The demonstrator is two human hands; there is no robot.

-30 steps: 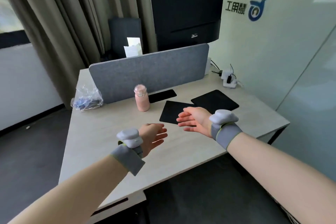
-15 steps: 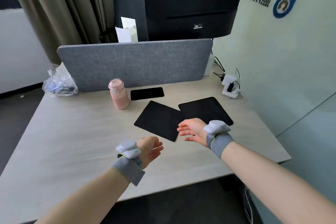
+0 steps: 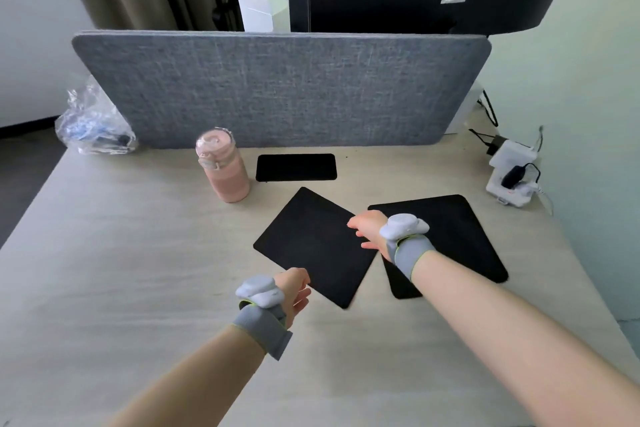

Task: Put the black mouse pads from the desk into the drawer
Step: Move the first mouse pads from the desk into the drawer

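Two black mouse pads lie flat on the light wooden desk (image 3: 121, 270). The left pad (image 3: 313, 246) is turned like a diamond; the right pad (image 3: 460, 236) lies beside it, their edges close together. My right hand (image 3: 369, 229) hovers over the left pad's right corner, fingers apart, holding nothing. My left hand (image 3: 294, 289) is at that pad's near-left edge, fingers loosely spread and empty. Both wrists wear grey bands with white trackers. No drawer is in view.
A pink bottle (image 3: 223, 166) stands behind the pads, with a black phone (image 3: 296, 167) lying to its right. A grey fabric divider (image 3: 277, 87) closes the desk's back. A plastic bag (image 3: 93, 125) sits far left, a white power strip (image 3: 510, 170) far right by the wall.
The view has come closer and tilted down over the desk. Both hands have moved forward to the left mouse pad.
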